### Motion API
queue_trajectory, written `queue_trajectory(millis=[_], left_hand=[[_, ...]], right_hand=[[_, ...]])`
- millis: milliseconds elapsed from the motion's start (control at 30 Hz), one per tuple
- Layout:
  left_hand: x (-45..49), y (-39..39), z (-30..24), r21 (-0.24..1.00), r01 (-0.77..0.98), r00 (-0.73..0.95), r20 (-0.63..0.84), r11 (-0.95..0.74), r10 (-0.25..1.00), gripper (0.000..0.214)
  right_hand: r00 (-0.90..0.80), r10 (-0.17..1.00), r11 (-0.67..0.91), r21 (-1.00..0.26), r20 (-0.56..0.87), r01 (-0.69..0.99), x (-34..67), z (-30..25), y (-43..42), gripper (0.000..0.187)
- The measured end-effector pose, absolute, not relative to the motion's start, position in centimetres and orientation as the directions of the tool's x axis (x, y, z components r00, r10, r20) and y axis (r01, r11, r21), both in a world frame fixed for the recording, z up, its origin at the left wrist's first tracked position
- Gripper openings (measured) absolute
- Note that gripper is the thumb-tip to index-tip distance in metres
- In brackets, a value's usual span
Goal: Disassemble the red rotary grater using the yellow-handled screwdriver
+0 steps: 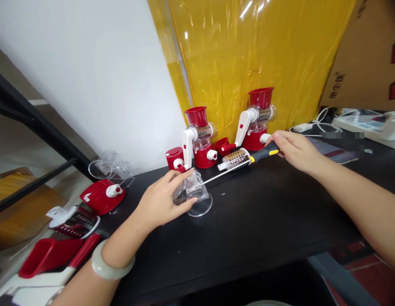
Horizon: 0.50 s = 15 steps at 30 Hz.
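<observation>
My left hand (162, 197) is closed around a clear plastic housing (197, 195) that rests on the black table (248, 229). My right hand (294, 148) grips the black-and-yellow handle of a screwdriver (264, 152). Its thin metal shaft runs left and down, and the tip reaches into the clear housing. A metal grater drum (236, 159) with a white end lies just behind the shaft.
Two assembled red-and-white rotary graters (199, 136) (258, 119) stand at the back against yellow plastic sheeting. A red base (100, 195), drums, a red hopper (47, 255) and clear parts (110, 165) lie at the left. Cables, a power strip (366, 123) and cardboard are far right.
</observation>
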State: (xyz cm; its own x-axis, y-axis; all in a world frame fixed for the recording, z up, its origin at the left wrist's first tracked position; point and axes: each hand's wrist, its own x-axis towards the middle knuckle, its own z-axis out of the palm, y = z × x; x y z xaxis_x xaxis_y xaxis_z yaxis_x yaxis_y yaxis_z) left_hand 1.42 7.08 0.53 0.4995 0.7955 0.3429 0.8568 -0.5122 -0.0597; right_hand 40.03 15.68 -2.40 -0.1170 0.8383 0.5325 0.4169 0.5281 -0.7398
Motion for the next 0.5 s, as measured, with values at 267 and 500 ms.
queue_trajectory(millis=[267, 500], left_hand=[[1.38, 7.07, 0.52, -0.069, 0.85, 0.511, 0.349, -0.522, 0.786, 0.067], [1.34, 7.25, 0.38, -0.073, 0.848, 0.514, 0.353, -0.525, 0.782, 0.067]], right_hand=[[-0.177, 0.795, 0.577, -0.814, 0.58, -0.07, 39.49, -2.35, 15.54, 0.038], [-0.149, 0.826, 0.506, -0.599, 0.544, 0.621, 40.16, -2.27, 15.41, 0.055]])
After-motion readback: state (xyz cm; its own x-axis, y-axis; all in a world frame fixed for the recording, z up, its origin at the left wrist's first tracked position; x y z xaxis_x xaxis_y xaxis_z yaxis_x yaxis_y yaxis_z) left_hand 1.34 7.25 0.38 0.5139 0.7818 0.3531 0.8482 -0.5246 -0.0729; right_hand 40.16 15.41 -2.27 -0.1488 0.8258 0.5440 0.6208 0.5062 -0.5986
